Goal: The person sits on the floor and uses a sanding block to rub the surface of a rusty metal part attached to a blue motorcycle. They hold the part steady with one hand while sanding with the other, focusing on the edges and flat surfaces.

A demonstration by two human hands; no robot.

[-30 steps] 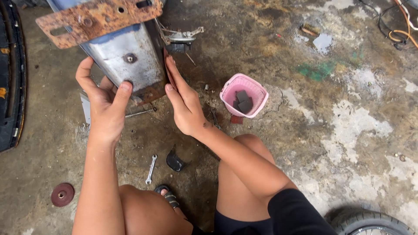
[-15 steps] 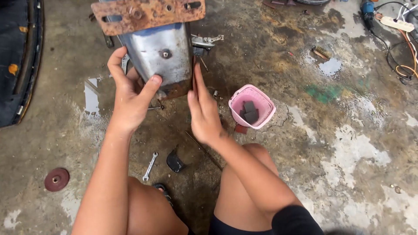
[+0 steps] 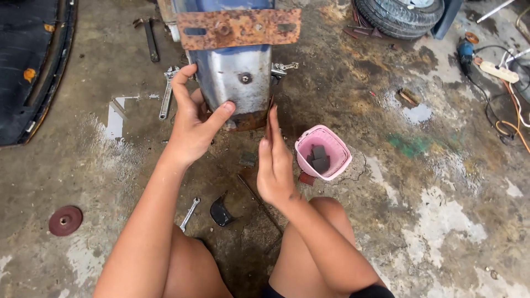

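Note:
A curved grey metal panel with a rusty bracket plate bolted across its top stands on the concrete floor in front of me. My left hand grips the panel's lower left edge, thumb on its front face. My right hand is held flat and upright just below and to the right of the panel's rusty lower edge, fingertips close to it, holding nothing.
A pink plastic cup with dark blocks inside sits right of my right hand. A small wrench, a black piece, a red grinding disc, an adjustable wrench, a tyre and cables lie around.
My view has shifted, so the panel sits more central. My right hand has drawn back from the panel's right side to just below it. My left hand keeps its grip.

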